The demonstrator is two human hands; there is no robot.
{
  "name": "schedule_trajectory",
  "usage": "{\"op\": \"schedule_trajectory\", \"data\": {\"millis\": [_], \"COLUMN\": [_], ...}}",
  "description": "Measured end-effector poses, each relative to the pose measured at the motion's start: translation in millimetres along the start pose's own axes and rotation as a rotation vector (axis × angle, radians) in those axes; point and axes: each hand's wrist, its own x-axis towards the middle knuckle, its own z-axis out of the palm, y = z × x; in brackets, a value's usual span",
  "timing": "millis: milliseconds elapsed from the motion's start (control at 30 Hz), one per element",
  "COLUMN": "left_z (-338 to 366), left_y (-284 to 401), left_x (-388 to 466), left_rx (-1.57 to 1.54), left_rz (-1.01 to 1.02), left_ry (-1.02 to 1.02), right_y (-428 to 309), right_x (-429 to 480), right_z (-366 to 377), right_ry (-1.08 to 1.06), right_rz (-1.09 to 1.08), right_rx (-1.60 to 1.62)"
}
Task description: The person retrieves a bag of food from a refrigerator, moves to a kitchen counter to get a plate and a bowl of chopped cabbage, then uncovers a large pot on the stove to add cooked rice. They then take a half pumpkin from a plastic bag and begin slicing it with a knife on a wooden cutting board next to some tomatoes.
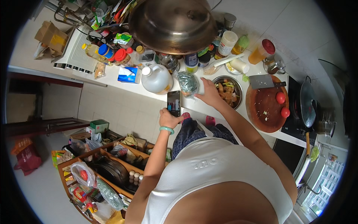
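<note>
My left hand, with a green bangle at its wrist, grips the lower end of a dark smartphone with a lit screen. The phone is held near the counter's front edge. My right hand reaches over the counter, thumb and fingers spread beside a clear plastic bag of dark green contents. A pale patch shows between thumb and fingers; whether they grip anything is unclear. Just right of this hand stands a steel bowl of brown, meat-like chunks and green-yellow strips.
A round wooden chopping board carries a cleaver and two tomatoes. A large plastic jug and a tissue box stand left of the bag. Overhead hangs a big metal pan-like object. A lidded pan sits far right.
</note>
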Motion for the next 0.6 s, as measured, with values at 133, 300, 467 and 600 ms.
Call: {"op": "schedule_trajectory", "data": {"millis": [133, 300, 467, 600], "left_z": [1.8, -1.7, -2.8, -4.4], "left_y": [-33.1, -50.6, -58.0, -53.3], "left_x": [-7.6, 5.2, 24.7, 36.7], "left_rx": [0.049, 0.118, 0.155, 0.171], "left_rz": [-0.064, -0.037, 0.069, 0.132], "left_ry": [-0.007, -0.034, -0.021, -0.122], "right_y": [-41.4, -46.5, -35.6, -17.5], "right_x": [40.9, 61.5, 62.1, 24.2], "right_z": [33.4, 62.5, 57.3, 41.0], "right_ry": [-0.017, -0.056, -0.093, -0.085], "right_rz": [0.178, 0.473, 0.511, 0.625], "right_rx": [-0.214, 0.006, 0.203, 0.729]}}
